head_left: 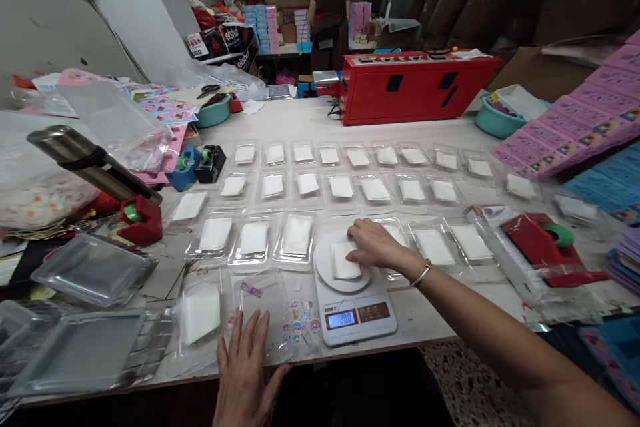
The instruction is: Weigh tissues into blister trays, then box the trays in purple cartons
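Observation:
On the round plate of a white digital scale [357, 313] lies a white stack of sheets [344, 264]; the display seems to read 20.0. My right hand [373, 243] reaches over the plate, its fingers curled at the stack's upper right edge. My left hand [245, 353] lies spread near the table's front edge, fingertips on a clear plastic tray [270, 303] with a small purple strip [251, 289] in it. Small cartoon stickers [300, 328] lie between that tray and the scale. Left of it, another clear tray holds a white stack [201, 312].
Rows of clear trays with white stacks [253, 238] spread behind the scale. Tape dispensers stand left [141, 220] and right [550, 247]. Empty clear trays [95, 268] lie at the left. A red machine [420, 90] and a person [331, 7] are farther back.

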